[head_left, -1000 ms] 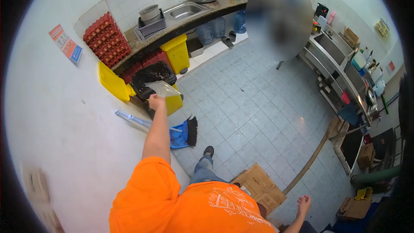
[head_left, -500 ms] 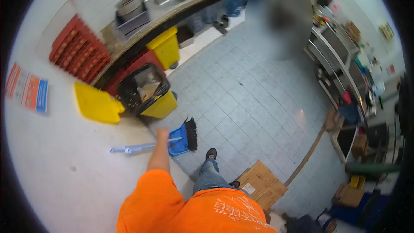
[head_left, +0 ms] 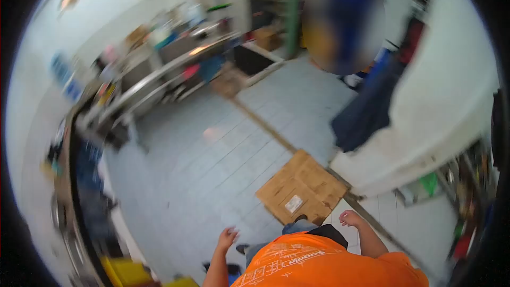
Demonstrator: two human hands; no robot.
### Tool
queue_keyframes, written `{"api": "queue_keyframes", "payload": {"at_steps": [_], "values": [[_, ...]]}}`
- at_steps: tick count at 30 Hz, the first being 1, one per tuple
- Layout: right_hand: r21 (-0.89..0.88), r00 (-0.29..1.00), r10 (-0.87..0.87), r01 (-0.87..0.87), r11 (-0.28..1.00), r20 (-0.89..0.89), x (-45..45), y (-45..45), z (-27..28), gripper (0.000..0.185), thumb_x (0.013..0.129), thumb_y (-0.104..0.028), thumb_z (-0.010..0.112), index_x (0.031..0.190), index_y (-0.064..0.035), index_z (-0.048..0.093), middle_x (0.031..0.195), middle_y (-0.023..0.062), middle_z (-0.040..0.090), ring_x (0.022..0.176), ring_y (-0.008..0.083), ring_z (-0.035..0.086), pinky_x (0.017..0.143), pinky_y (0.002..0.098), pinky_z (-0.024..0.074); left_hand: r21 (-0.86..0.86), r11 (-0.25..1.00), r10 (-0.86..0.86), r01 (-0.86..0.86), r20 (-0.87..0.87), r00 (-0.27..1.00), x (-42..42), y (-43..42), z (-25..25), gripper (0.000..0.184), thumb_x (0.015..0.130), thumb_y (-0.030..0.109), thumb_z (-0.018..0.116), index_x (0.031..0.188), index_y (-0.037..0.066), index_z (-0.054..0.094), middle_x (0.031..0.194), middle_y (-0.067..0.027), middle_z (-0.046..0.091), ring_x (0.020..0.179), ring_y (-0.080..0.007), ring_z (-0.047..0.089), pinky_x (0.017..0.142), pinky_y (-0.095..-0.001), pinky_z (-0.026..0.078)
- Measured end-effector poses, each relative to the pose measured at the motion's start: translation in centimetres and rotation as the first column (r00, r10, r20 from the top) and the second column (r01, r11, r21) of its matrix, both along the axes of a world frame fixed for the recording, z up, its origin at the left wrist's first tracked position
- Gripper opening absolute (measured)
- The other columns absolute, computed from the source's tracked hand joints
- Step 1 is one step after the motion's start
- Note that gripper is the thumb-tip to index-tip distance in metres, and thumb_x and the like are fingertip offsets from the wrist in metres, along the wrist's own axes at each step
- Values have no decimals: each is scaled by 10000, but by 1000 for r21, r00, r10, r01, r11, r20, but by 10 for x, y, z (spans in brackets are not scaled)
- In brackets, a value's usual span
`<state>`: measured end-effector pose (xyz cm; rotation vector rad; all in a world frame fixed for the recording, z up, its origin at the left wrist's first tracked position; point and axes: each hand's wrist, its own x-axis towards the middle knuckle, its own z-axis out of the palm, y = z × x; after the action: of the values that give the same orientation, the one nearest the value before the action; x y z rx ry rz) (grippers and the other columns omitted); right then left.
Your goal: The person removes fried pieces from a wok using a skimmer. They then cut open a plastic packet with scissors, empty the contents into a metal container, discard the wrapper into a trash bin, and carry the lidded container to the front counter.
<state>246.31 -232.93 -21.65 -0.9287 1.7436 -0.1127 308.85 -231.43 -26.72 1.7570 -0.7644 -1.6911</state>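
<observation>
Near the bottom centre of the head view, my left hand (head_left: 227, 237) hangs over the tiled floor with its fingers loosely apart and nothing in it. To the right, my right hand (head_left: 349, 218) is raised in front of the orange shirt (head_left: 303, 260), its fingers slightly bent and apart, also holding nothing. Between and beyond the hands, a flattened cardboard sheet (head_left: 303, 186) with a white label lies on the floor, and one shoe tip touches its near edge.
A steel sink bench (head_left: 159, 77) runs along the upper left. The counter (head_left: 71, 180) curves down the left side, with a yellow bin (head_left: 126, 272) at its near end. Dark cloth (head_left: 366, 109) hangs by the white wall at right. A blurred shape (head_left: 342, 21) stands behind.
The view has swung right, away from the bins and broom. My left hand held a clear plastic bag, then showed without it, as something pale lay in the black-lined bin. My right hand has come into view.
</observation>
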Motion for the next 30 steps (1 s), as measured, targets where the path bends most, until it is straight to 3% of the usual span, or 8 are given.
{"api": "queue_keyframes", "payload": {"at_steps": [1,2,7,10,15,25,29,30], "values": [[10,999,5,-4,1000,-31,-34,13,-19,215,898,-256,635,1018,-79,657,893,62,714,737,174,696,591,347,539,5,986,-167,169,189,968,13,-2,-33,353,950,193,614,1262,44,543,990,-85,704,850,-182,677,651,-300,525],[30,998,-8,9,1000,-60,-69,29,-43,222,893,-268,639,995,-75,677,882,60,717,727,173,696,589,348,541,131,989,50,-66,119,992,25,1,-67,291,953,185,591,1189,18,564,937,-137,706,774,-230,694,610,-345,550],[20,933,-208,224,974,-293,-183,134,-93,258,868,-304,660,939,-60,708,830,73,718,653,168,686,531,342,541,305,920,-320,246,222,921,-141,-124,-18,294,935,180,608,1182,27,561,937,-126,698,769,-222,689,604,-337,541],[-131,737,-649,636,761,-188,-207,175,-55,351,872,-330,618,861,5,722,737,103,709,660,233,686,636,382,556,305,840,-520,449,214,827,-247,-180,-3,297,925,178,618,1177,32,559,937,-120,692,766,-217,686,599,-332,536],[-133,468,-883,879,459,46,-240,214,-82,363,858,-346,644,986,-12,707,847,134,715,696,228,694,652,372,562,252,650,-760,717,200,618,-414,-240,11,304,907,173,635,1170,41,557,937,-109,684,761,-208,681,592,-323,528],[-300,120,-979,952,66,164,-313,293,-72,349,885,-333,685,1066,-37,644,888,118,720,737,180,697,665,354,562,22,108,-992,994,74,106,-790,-255,5,324,871,163,669,1155,60,551,938,-87,667,751,-191,670,578,-306,511],[-212,95,-956,965,157,-276,-295,370,-59,208,883,-237,626,970,-58,687,736,113,701,701,208,694,666,387,557,-1,-137,-990,991,40,-137,-972,-183,21,355,850,136,692,1164,61,546,938,-74,668,754,-169,663,583,-300,505],[-133,400,-812,860,493,-425,-284,393,-60,192,878,-218,613,965,-67,692,738,106,700,683,225,690,655,393,552,-11,-187,-982,982,2,-187,-1014,-155,28,353,857,144,689,1168,61,547,937,-72,670,761,-166,664,588,-298,503]]}}
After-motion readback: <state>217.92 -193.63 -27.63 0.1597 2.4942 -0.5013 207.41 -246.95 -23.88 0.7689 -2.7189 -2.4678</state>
